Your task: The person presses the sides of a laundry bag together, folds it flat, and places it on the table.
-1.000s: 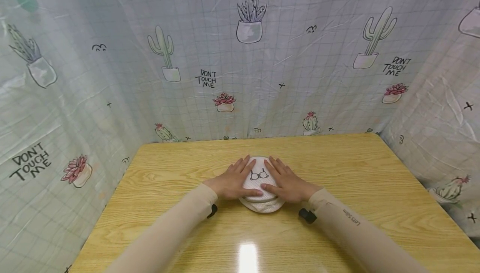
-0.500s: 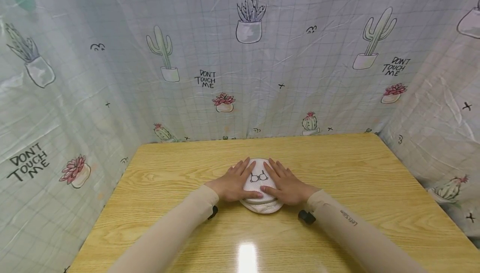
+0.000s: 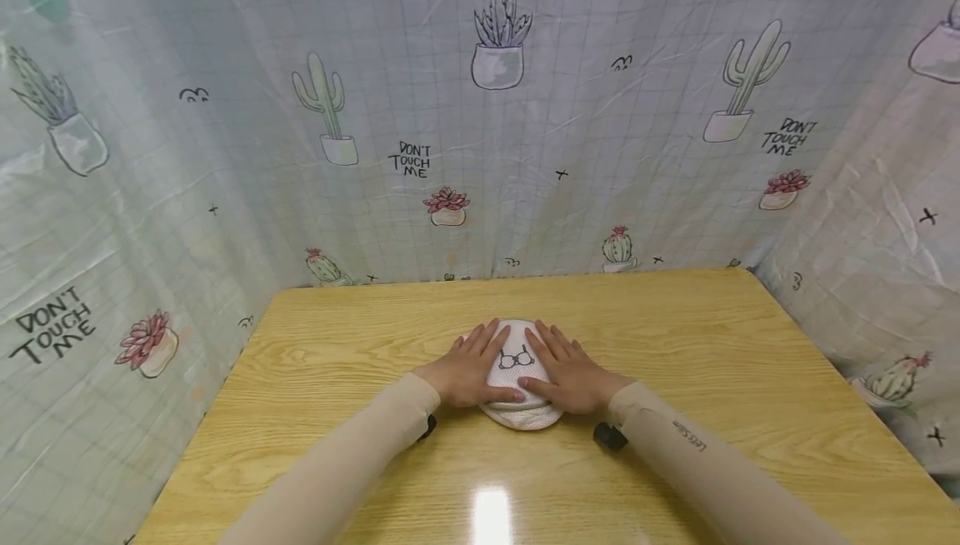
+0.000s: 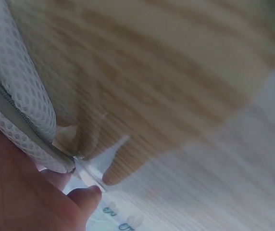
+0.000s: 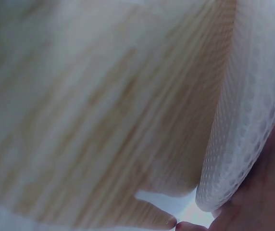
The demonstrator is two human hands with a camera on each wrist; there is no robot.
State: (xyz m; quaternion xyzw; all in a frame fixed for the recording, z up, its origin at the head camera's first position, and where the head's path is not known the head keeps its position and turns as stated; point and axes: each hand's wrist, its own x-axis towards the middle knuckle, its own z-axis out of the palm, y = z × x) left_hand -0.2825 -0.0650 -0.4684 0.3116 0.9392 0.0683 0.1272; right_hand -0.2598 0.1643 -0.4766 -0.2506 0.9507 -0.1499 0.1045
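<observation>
A rounded white mesh bra wash bag [image 3: 510, 376] lies on the wooden table, a line drawing of a bra printed on its top. My left hand [image 3: 471, 372] rests over its left side, fingers straight and pointing away. Mirroring it, my right hand [image 3: 576, 374] lies flat over the right side. Both thumbs point inward across the near part of the top. In the left wrist view a grey zipper [image 4: 13, 103] runs along the bag's side. The right wrist view shows the thick honeycomb mesh wall [image 5: 253, 106] against my palm.
The wooden table [image 3: 337, 353] extends around the bag, with a bright light reflection [image 3: 492, 516] near its front. A curtain [image 3: 562, 128] printed with potted cacti and lettering hangs behind the table and along both sides.
Both hands stay on the bag in the same pose. The whole head view has shifted slightly, leaving bag and hands a little lower in it.
</observation>
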